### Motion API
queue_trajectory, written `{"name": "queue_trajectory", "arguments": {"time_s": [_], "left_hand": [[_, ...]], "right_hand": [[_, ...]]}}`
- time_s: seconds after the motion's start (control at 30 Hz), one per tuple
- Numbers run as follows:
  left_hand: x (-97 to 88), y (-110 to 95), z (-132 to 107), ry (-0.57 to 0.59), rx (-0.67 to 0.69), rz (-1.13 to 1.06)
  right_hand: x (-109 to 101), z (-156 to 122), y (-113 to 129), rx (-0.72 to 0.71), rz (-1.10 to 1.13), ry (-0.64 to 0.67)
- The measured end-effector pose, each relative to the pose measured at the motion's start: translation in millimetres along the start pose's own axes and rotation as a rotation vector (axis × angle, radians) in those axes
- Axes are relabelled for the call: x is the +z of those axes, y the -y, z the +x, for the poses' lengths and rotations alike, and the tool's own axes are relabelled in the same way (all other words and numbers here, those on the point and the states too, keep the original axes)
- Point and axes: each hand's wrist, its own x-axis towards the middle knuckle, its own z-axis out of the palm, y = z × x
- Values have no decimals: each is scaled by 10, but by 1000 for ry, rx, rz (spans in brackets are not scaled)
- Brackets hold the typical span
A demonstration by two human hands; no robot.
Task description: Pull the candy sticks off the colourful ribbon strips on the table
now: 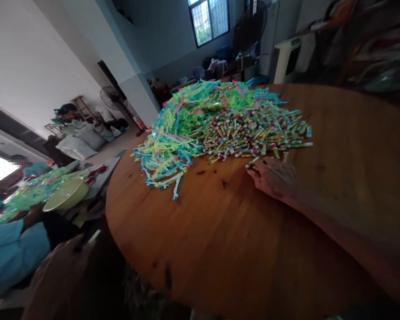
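My right hand [275, 178] rests on the round wooden table [220, 231], at the near edge of a heap of small printed tubes [250, 129]. Its fingers are bent around one small tube [252, 163], whose end shows by the thumb. Beside and behind the tubes lies a tangled pile of blue, yellow-green and pink strips [173, 133]. Low on the left, off the table's edge, my left hand [65, 253] is in deep shadow. A short pale green stick [95, 235] shows at its fingers, which are blurred and dark.
Left of the table, a person in a light blue top [16, 249] sits by another table with similar strips [50, 182] and a yellow basin [66, 194]. White sacks [78, 144] and a standing fan [111, 95] stand farther back. An air cooler [286, 58] is beyond the table.
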Motion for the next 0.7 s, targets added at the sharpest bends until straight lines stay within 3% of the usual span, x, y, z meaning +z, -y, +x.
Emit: {"name": "queue_trajectory", "arguments": {"time_s": [0.07,0.13,0.2,0.27,0.33,0.4,0.47,0.57,0.7], "left_hand": [[101,-261,91,-17,108,-141],[142,-789,219,-38,268,-372],[136,-1385,373,24,385,-513],[116,-1892,537,109,416,-528],[110,-2236,689,162,407,-502],[121,-2412,810,177,397,-437],[132,-2457,882,177,425,-356],[94,-2391,857,242,564,-322],[-66,-2308,644,320,683,-388]], "right_hand": [[30,-11,35,-36,-17,27],[31,-27,62,-79,-33,37],[20,-41,69,-108,-34,19],[13,-51,60,-130,-31,-3],[19,-56,47,-142,-28,-17],[36,-57,32,-142,-15,-24],[53,-57,17,-135,13,-35],[57,-63,2,-148,82,-36],[33,-95,60,-213,258,-43]]}}
